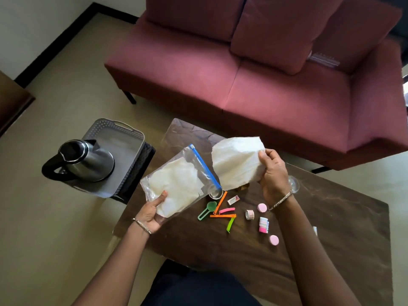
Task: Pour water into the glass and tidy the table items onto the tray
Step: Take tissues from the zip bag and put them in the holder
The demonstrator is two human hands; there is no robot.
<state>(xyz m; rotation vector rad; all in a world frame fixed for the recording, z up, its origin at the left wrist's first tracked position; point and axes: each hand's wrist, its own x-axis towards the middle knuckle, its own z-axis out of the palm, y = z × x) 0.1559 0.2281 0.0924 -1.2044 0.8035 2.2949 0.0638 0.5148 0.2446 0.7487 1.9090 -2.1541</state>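
Progress is judged slight. Beside the table [320, 228], the tray [125, 146] is loaded only with the kettle [88, 160]. A zip bag [176, 184] is gripped by the left hand [152, 212], a white bundle [236, 162] by the right hand [273, 173]. The glass [294, 184], half hidden behind that wrist, cannot be judged filled. Clips [223, 215] and scoop [212, 206] lie untidied on the table.

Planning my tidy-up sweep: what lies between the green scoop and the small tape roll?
Head view: orange clips and a pink clip lie between them.

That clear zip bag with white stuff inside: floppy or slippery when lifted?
Probably floppy: the zip bag is thin, creased film. Likely slick, since the plastic shines. Seemingly light: the left hand holds it up by one end alone.
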